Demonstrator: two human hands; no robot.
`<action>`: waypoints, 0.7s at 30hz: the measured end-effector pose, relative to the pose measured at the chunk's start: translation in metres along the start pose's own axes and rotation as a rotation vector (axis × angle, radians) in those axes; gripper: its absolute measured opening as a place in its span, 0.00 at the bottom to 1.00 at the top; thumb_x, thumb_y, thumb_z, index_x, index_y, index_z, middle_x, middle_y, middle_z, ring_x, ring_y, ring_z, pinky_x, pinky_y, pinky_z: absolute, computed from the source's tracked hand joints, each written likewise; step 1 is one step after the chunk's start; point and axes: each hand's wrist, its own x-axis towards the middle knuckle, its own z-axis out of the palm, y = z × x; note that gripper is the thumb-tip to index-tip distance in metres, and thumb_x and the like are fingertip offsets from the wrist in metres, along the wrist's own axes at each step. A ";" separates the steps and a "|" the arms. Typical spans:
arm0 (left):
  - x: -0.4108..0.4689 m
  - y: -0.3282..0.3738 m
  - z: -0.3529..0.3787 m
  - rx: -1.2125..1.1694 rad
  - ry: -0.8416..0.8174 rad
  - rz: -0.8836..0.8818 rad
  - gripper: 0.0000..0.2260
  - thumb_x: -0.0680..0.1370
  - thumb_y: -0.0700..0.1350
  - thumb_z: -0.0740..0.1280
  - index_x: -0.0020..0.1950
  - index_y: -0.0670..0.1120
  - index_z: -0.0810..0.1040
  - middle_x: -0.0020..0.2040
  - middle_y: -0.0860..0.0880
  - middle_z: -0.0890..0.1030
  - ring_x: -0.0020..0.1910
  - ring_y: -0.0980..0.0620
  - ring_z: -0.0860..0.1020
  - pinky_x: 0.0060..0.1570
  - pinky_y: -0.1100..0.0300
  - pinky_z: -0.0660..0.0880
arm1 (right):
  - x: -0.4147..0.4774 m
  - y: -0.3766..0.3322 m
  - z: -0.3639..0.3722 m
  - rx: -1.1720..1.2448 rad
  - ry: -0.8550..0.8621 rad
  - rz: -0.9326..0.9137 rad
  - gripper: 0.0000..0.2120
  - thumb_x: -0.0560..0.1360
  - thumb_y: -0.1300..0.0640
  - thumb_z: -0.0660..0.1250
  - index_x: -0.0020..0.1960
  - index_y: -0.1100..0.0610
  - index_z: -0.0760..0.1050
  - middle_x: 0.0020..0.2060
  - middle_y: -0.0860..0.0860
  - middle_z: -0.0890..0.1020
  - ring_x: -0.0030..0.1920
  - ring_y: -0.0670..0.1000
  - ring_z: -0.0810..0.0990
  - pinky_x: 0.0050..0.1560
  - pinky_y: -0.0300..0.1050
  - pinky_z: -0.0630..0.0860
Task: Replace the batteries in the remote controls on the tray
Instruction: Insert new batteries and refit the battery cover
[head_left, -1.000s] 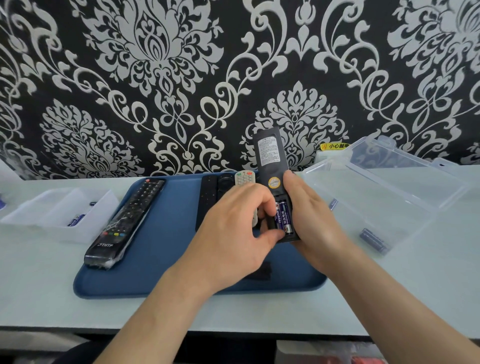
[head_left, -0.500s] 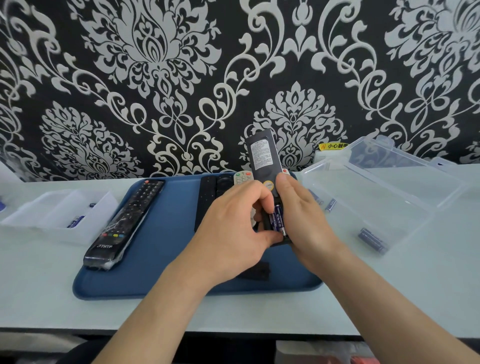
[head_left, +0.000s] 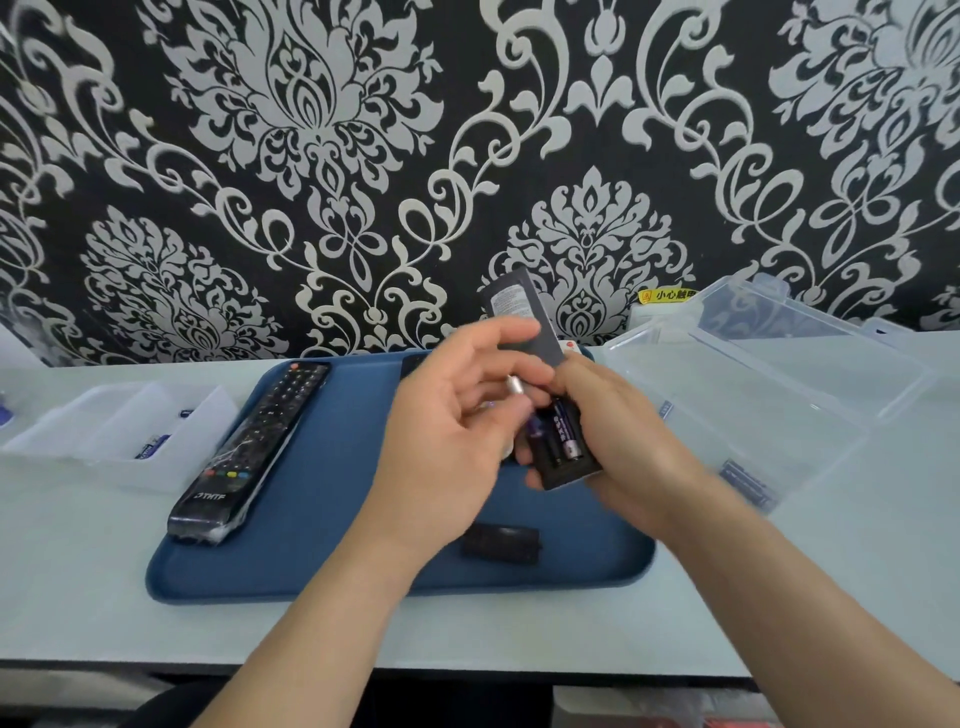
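The left hand (head_left: 457, 415) pinched one battery (head_left: 532, 423) between thumb and fingertips. Its silver end was tipped up out of the open compartment while its lower end looked seated, though blur made the exact grip hard to read. The right hand (head_left: 628, 447) gripped the black remote (head_left: 519, 312) round its lower part, back face toward the camera and top raised, seemingly to steady the compartment while the cell was levered out. A second battery (head_left: 566, 436) lay in its slot alongside. Below, the detached battery cover (head_left: 501, 543) lay on the blue tray (head_left: 311, 551), probably kept close for refitting. A plastic-wrapped remote (head_left: 249, 452) lay on the tray's left part. On the tabletop (head_left: 831, 571), a clear box (head_left: 779, 374) at the right held loose batteries (head_left: 748, 480), and a white organiser (head_left: 104, 431) stood at the left.
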 end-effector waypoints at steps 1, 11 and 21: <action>0.002 0.000 -0.004 -0.031 0.032 0.020 0.21 0.77 0.26 0.60 0.57 0.51 0.78 0.45 0.49 0.82 0.42 0.51 0.79 0.44 0.58 0.78 | -0.002 -0.005 -0.005 -0.117 -0.030 -0.004 0.05 0.79 0.63 0.59 0.48 0.58 0.74 0.33 0.55 0.78 0.30 0.52 0.78 0.30 0.47 0.78; 0.007 -0.002 -0.030 0.840 -0.061 0.212 0.17 0.76 0.57 0.64 0.63 0.54 0.78 0.49 0.67 0.75 0.48 0.64 0.69 0.48 0.75 0.63 | -0.017 -0.041 -0.021 -0.588 -0.005 -0.417 0.15 0.66 0.66 0.79 0.47 0.53 0.81 0.32 0.53 0.84 0.29 0.46 0.81 0.33 0.40 0.79; 0.001 -0.014 0.007 0.200 0.015 -0.156 0.08 0.78 0.42 0.67 0.46 0.55 0.81 0.40 0.60 0.84 0.40 0.65 0.79 0.41 0.73 0.72 | 0.003 -0.005 -0.008 0.163 0.067 -0.298 0.10 0.74 0.63 0.68 0.55 0.62 0.76 0.50 0.60 0.85 0.50 0.60 0.84 0.57 0.58 0.80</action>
